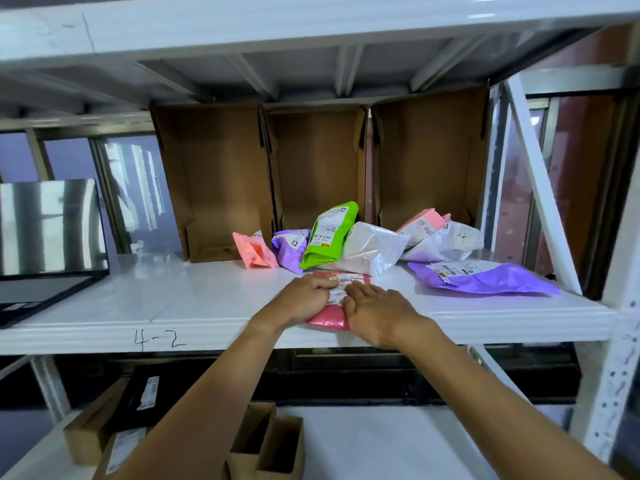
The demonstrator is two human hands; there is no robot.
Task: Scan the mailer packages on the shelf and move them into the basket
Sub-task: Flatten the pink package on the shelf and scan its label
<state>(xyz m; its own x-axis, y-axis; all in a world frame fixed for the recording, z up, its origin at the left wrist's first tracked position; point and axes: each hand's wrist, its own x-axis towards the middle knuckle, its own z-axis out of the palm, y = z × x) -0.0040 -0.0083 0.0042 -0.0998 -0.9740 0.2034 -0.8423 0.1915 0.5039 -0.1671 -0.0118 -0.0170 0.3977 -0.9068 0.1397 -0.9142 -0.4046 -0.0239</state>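
Note:
A pink mailer [330, 317] with a white label lies flat near the front edge of the white shelf [207, 299]. My left hand [304, 297] rests on its left side, fingers bent over the label. My right hand [375, 306] lies flat on its right side, fingers straight. Behind it are more mailers: a salmon one [252, 251], a small purple one [289, 247], a green one [327, 233] leaning upright, a white one [372, 247], a salmon one [422, 221] on another white one [446, 244], and a large purple one [485, 277] at the right. No basket or scanner is in view.
Three open cardboard boxes [318, 164] stand on their sides at the back of the shelf. An open laptop [48, 244] sits at the left. The shelf below holds small cardboard boxes [266, 445] and a black parcel [138, 396]. A white diagonal brace [540, 188] crosses at the right.

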